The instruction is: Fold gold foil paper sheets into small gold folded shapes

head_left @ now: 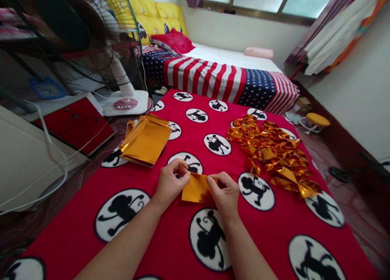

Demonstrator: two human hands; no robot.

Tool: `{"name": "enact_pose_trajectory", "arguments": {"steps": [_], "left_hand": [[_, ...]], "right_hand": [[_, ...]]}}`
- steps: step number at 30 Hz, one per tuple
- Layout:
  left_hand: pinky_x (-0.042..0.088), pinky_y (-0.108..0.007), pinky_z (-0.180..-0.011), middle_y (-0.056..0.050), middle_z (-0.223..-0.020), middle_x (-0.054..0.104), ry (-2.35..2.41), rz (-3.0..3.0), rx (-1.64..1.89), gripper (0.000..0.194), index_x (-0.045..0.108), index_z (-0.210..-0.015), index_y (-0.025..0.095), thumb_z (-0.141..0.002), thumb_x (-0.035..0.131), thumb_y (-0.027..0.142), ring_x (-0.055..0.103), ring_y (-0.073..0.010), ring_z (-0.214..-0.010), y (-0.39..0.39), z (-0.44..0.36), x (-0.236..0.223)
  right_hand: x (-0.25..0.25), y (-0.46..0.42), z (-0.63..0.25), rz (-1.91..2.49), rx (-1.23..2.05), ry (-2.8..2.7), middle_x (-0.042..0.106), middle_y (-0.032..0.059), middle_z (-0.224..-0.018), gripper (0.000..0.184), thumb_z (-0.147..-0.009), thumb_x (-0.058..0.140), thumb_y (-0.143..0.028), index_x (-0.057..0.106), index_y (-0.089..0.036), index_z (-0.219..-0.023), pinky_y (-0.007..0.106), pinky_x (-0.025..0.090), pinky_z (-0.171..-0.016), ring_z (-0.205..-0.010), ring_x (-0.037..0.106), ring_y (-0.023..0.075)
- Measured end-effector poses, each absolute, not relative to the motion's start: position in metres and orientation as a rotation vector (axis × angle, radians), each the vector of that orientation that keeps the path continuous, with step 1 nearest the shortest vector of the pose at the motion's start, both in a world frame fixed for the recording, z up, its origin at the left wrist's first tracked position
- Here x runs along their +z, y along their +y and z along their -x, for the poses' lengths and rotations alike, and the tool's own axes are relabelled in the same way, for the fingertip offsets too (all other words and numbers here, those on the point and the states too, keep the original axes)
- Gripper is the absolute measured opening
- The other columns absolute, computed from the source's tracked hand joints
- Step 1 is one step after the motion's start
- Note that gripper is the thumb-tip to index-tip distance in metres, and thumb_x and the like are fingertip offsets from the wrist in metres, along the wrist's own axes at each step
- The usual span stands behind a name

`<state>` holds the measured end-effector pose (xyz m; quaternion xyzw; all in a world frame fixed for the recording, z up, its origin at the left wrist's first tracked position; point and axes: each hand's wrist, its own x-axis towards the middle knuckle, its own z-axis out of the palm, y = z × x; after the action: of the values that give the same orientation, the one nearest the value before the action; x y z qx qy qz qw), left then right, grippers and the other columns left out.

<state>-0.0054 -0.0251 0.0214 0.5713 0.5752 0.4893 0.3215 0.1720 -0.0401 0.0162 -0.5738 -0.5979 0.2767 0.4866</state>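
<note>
Between my two hands is a small rectangular sheet of shiny gold foil paper (197, 189), close above the red cloth. My left hand (173, 177) pinches its upper left corner between thumb and fingers. On the other side, my right hand (224, 190) grips the upper right part, covering that edge. Left of my hands lies a stack of flat gold foil sheets (148, 140), partly in clear plastic. To the right sits a pile of folded gold foil pieces (274, 150), puffed and creased, in rough rows.
A red cloth with monkey prints (170, 239) covers the surface under my hands. At the left stands a fan (126, 103), its blades blurred, beside a red panel (76, 121) and white cables. Behind is a bed with a flag-pattern cover (207, 75). A yellow stool (317, 119) stands at right.
</note>
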Motion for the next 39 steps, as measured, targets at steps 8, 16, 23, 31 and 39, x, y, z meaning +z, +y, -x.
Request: {"name": "enact_pose_trajectory", "arguments": {"steps": [8, 16, 23, 31, 39], "left_hand": [[0.044, -0.022, -0.062, 0.0, -0.069, 0.064, 1.599, -1.899, 1.057, 0.02, 0.068, -0.076, 0.018, -0.07, 0.055, 0.003, 0.059, -0.0125, -0.064, -0.026, 0.003, 0.013], [0.045, -0.027, -0.066, -0.003, -0.075, 0.063, 1.72, -1.991, 0.846, 0.024, 0.075, -0.076, 0.021, -0.074, 0.056, 0.007, 0.06, -0.0162, -0.073, -0.027, 0.004, 0.019], [0.047, -0.03, -0.067, -0.006, -0.078, 0.067, 1.814, -2.043, 0.712, 0.022, 0.076, -0.074, 0.021, -0.074, 0.057, 0.01, 0.062, -0.0191, -0.073, -0.023, -0.002, 0.025], [0.046, -0.032, -0.07, -0.007, -0.078, 0.068, 1.839, -2.084, 0.728, 0.013, 0.072, -0.07, 0.019, -0.079, 0.062, 0.021, 0.062, -0.0206, -0.075, -0.025, -0.005, 0.024], [0.038, -0.028, -0.06, -0.001, -0.071, 0.068, 1.915, -1.927, 0.74, 0.013, 0.069, -0.075, 0.021, -0.074, 0.076, 0.032, 0.061, -0.0178, -0.066, -0.02, -0.005, 0.021]], "right_hand": [[0.013, -0.039, -0.169, 1.728, 0.346, -1.704, 0.064, -0.0011, -0.064, 0.017, -0.081, 0.063, -0.029, 0.07, -0.023, -0.067, 0.027, 0.033, -0.057, -0.058, 0.055, 0.0137], [0.015, -0.038, -0.168, 1.795, 0.329, -1.712, 0.067, -0.0011, -0.065, 0.013, -0.078, 0.064, -0.029, 0.069, -0.023, -0.067, 0.027, 0.029, -0.056, -0.057, 0.055, 0.0139], [0.015, -0.038, -0.167, 1.787, 0.326, -1.709, 0.067, -0.0007, -0.066, 0.013, -0.078, 0.064, -0.027, 0.068, -0.023, -0.067, 0.027, 0.028, -0.057, -0.058, 0.055, 0.0141], [0.02, -0.039, -0.166, 1.789, 0.363, -1.696, 0.067, -0.0009, -0.067, 0.012, -0.078, 0.064, -0.027, 0.069, -0.022, -0.068, 0.027, 0.029, -0.059, -0.06, 0.057, 0.0145], [0.013, -0.039, -0.168, 1.718, 0.401, -1.674, 0.068, 0.0, -0.07, 0.013, -0.08, 0.065, -0.027, 0.07, -0.022, -0.07, 0.027, 0.033, -0.061, -0.063, 0.057, 0.0146]]}}
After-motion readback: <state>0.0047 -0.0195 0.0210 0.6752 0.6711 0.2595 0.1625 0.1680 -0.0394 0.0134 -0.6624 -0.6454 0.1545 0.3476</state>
